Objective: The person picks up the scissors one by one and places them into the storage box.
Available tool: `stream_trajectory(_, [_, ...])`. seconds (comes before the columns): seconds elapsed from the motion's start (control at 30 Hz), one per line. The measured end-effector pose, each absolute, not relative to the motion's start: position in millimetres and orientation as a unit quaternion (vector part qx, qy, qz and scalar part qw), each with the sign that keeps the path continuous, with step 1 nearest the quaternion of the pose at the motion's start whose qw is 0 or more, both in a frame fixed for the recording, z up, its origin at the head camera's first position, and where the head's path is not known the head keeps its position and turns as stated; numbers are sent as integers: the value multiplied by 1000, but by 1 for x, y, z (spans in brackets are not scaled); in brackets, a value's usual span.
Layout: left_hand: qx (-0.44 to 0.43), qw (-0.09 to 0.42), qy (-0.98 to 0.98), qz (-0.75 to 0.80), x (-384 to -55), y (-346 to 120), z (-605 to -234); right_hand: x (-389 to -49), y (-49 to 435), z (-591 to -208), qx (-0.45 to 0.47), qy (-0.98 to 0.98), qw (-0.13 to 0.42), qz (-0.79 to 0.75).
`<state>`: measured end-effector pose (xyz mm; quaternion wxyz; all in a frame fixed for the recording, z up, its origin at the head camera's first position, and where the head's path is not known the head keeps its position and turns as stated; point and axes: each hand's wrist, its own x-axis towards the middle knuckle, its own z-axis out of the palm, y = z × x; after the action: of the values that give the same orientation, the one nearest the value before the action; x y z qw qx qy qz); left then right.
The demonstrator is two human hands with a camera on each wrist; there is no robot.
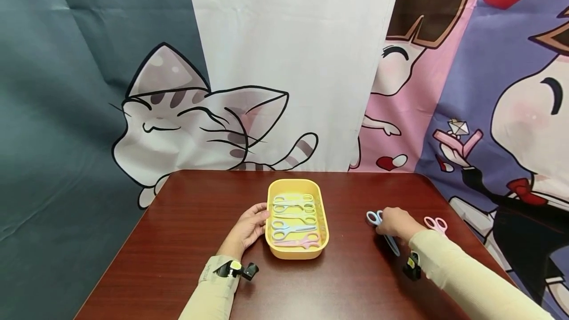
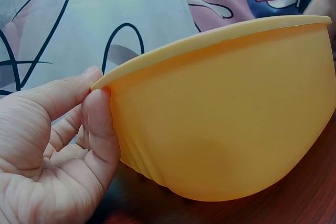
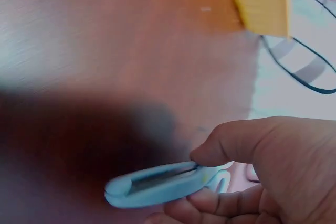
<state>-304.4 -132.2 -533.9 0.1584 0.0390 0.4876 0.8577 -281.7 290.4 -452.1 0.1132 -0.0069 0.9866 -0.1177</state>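
Note:
My left hand (image 1: 249,226) pinches the left rim of a yellow plastic basket (image 1: 324,228) between thumb and fingers. In the left wrist view the fingers lie against the outer side of the basket (image 2: 220,108), just under its lip. Over the right part of the table, my right hand (image 1: 396,222) holds a pair of light-blue scissors (image 1: 392,246). Their handle loops point away and their covered blades point back toward me. The right wrist view shows the thumb on one side of these scissors (image 3: 157,186) and curled fingers below.
Several blue, green and pink scissors lie in the basket, among them blue scissors (image 1: 291,229) and pink scissors (image 1: 306,242). Another pink pair (image 1: 435,223) lies beyond my right wrist, partly hidden by the sleeve. A printed curtain (image 1: 284,63) hangs behind the dark wooden table (image 1: 186,221).

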Motion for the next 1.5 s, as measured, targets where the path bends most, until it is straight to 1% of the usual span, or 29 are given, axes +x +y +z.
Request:
stream_trajectory(0.13, [32, 163, 482, 861, -306, -133, -534, -298, 271, -436, -26, 991, 80, -107])
stream_trajectory(0.37, [34, 154, 482, 862, -305, -134, -534, -325, 218, -406, -72, 990, 37, -117])
stream_trajectory(0.43, [35, 155, 481, 862, -305, -133, -535, -330, 201, -401, -99, 988, 27, -117])
stream_trajectory(0.53, [40, 156, 484, 860, -305, -132, -535, -336, 177, -398, -167, 981, 10, -98])
stream_trajectory(0.67, [39, 162, 482, 860, -305, -130, -537, -341, 145, -401, -258, 965, -11, -52])
stream_trajectory(0.73, [40, 167, 480, 860, -306, -130, -538, -342, 132, -404, -289, 957, -16, -23])
stream_trajectory(0.87, [47, 172, 479, 859, -306, -132, -539, -345, 108, -413, -331, 943, -8, 25])
stream_trajectory(1.13, [43, 162, 477, 863, -307, -134, -539, -348, 83, -430, -366, 928, 15, 67])
stream_trajectory(1.37, [40, 174, 472, 863, -305, -133, -536, -349, 78, -446, -345, 934, 62, 69])
stream_trajectory(1.5, [39, 168, 471, 865, -306, -134, -536, -349, 77, -452, -342, 935, 60, 67])
